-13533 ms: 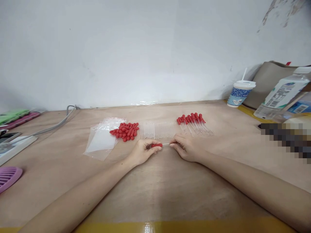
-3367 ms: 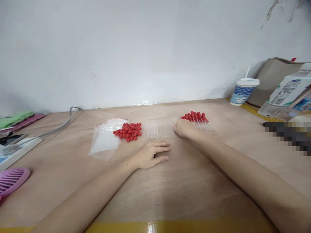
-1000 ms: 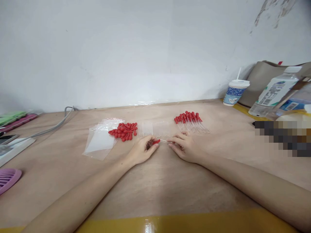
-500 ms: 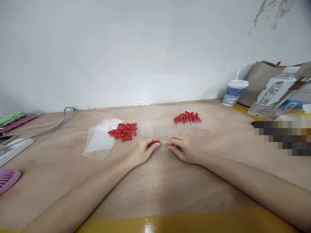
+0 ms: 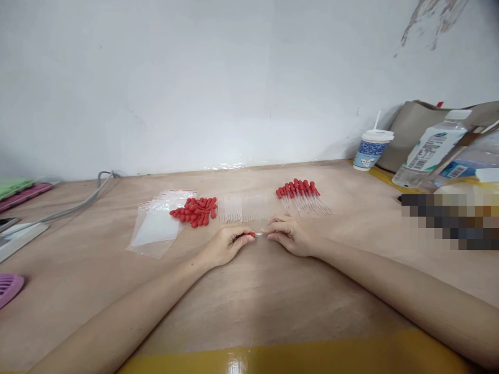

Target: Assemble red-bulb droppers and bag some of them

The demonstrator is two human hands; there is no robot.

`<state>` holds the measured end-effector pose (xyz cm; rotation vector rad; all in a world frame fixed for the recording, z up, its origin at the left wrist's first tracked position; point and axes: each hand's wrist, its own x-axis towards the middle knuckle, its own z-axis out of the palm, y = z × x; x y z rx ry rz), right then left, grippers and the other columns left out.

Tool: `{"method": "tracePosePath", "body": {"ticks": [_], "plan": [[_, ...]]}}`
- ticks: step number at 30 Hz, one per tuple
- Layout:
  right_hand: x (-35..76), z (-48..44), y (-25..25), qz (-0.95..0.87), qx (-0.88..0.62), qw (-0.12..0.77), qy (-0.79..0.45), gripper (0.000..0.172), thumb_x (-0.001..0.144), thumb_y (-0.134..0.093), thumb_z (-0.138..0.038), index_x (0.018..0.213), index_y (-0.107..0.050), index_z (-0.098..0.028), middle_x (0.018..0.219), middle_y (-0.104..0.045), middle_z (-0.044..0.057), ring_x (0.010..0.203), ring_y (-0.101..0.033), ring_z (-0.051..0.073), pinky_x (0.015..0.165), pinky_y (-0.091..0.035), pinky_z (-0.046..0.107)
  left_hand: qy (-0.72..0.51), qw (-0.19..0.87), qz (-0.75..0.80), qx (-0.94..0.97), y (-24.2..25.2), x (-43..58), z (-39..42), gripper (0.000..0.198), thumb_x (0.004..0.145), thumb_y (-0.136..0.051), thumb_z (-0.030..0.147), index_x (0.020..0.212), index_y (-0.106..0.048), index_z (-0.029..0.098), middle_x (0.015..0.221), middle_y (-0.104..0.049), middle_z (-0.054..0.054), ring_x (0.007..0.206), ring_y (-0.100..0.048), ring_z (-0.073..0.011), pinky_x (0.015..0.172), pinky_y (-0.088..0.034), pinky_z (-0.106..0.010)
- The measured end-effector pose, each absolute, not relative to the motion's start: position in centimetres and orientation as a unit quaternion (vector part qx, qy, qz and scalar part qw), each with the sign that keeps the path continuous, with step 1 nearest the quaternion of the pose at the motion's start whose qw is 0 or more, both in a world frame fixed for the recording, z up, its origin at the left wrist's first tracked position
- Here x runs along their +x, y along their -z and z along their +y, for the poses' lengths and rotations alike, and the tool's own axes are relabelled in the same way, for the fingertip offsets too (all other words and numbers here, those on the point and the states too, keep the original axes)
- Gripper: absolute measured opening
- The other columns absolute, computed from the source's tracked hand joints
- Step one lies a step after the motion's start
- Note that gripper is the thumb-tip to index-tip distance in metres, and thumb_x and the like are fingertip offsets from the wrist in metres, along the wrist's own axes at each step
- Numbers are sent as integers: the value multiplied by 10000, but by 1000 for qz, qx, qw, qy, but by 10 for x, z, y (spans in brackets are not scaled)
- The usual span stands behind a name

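Between finger and thumb, my left hand (image 5: 228,246) pinches a red rubber dropper bulb (image 5: 252,235), most of it covered by the fingers. From the bulb's mouth a thin clear dropper tube (image 5: 259,234) runs across to my right hand (image 5: 291,237), whose fingertips are closed on its other end. How deep the tube sits in the bulb I cannot tell. Behind my left hand lies a pile of red bulbs (image 5: 197,211). Several loose clear tubes (image 5: 241,209) form a row just beyond both hands. Farther right, several droppers with red bulbs (image 5: 298,189) on clear tubes lie side by side.
Clear plastic bags (image 5: 154,231) lie left of the pile. A paper cup (image 5: 370,150) with a straw, a plastic bottle (image 5: 432,148) and a grey bag (image 5: 405,132) stand at the back right. A cable (image 5: 89,200) and a purple slotted object (image 5: 10,288) are at the left.
The bulb and tube have come more level and sit slightly lower in view. Both hands keep their pinch. The whole view has shifted a little.
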<state>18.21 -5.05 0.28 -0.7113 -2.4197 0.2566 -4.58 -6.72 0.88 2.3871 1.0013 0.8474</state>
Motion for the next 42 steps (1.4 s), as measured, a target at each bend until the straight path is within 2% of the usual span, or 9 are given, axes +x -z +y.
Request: {"method": "tracePosePath", "body": {"ticks": [5, 8, 14, 18, 22, 25, 33, 42], "plan": [[180, -52, -3, -918, -283, 279, 7, 199, 887, -457, -219, 918, -653, -219, 824, -609, 29, 658, -513, 128, 705, -326, 318, -288, 168, 358, 872, -11, -43, -69, 199, 878, -487, 280, 880, -662, 187, 796, -684, -19, 725, -605, -141, 678, -458, -251], [178, -54, 1, -911, -288, 290, 56, 231, 892, -431, -207, 953, -654, -217, 812, -596, 45, 655, -500, 138, 678, -332, 314, -293, 146, 375, 867, -12, -42, -69, 198, 865, -507, 294, 881, -670, 183, 767, -680, -22, 688, -599, -141, 644, -459, -248], [182, -53, 6, -878, -297, 373, -42, 187, 876, -458, -237, 995, -592, -185, 835, -570, 56, 742, -535, 148, 662, -422, 272, -338, 198, 416, 820, -10, -43, -68, 210, 828, -563, 323, 931, -664, 171, 849, -689, -35, 720, -621, -147, 659, -490, -253], [186, -55, 3, -878, -301, 366, -71, 135, 875, -440, -223, 872, -567, -177, 799, -568, 55, 725, -543, 149, 625, -442, 261, -340, 210, 414, 818, -10, -43, -69, 219, 839, -543, 324, 944, -667, 178, 857, -692, -34, 739, -628, -153, 666, -494, -255], [183, -55, 2, -882, -284, 374, -47, 178, 887, -404, -215, 833, -569, -175, 758, -571, 56, 708, -538, 154, 628, -437, 266, -348, 220, 414, 812, -9, -43, -68, 222, 833, -545, 325, 911, -681, 168, 723, -678, -21, 613, -601, -133, 560, -481, -228], [181, -54, 3, -887, -275, 368, -37, 206, 896, -388, -218, 829, -578, -173, 753, -572, 59, 701, -529, 154, 634, -433, 268, -347, 232, 411, 810, -9, -43, -68, 209, 822, -560, 314, 889, -689, 165, 698, -675, -17, 564, -581, -119, 521, -470, -216], [178, -55, 5, -896, -271, 352, -18, 249, 908, -366, -223, 829, -593, -160, 744, -571, 60, 672, -516, 144, 633, -428, 257, -324, 231, 412, 820, -9, -43, -69, 186, 801, -593, 292, 897, -689, 164, 824, -714, -34, 707, -645, -154, 640, -510, -247], [172, -60, 2, -898, -309, 311, -23, 254, 903, -378, -225, 777, -587, -155, 695, -565, 45, 630, -508, 132, 581, -387, 229, -308, 229, 404, 830, -2, -45, -68, 219, 825, -565, 319, 947, -679, 175, 885, -710, -43, 746, -647, -160, 676, -518, -270]]}}
